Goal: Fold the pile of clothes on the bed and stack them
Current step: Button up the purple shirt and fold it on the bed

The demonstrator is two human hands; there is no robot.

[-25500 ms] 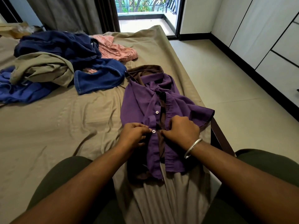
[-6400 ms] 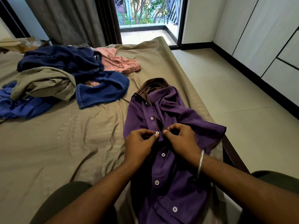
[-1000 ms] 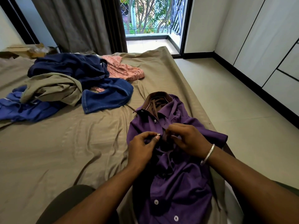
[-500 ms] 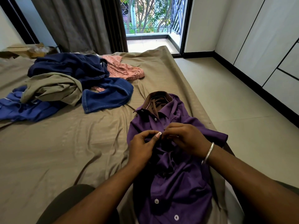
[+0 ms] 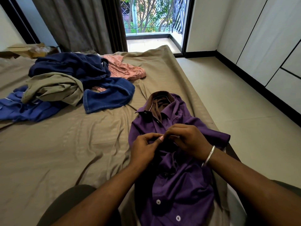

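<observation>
Buttoning before the fold, at the bed's (image 5: 57, 152) edge

A soft purple shirt (image 5: 175, 185) lies lengthwise, collar away from the person, an unfolded pile (image 5: 68, 82) well apart to the left. Both the left hand (image 5: 145, 150) and right hand (image 5: 189, 141) pinch its placket mid-chest, fingers curled, apparently fastening a small button.

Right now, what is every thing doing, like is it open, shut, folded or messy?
purple shirt: flat on the bed, lower buttons fastened, not folded
left hand: pinching the shirt front
right hand: pinching the shirt front
pile of clothes: messy, unfolded
curtain: pulled aside
balcony door: open
</observation>
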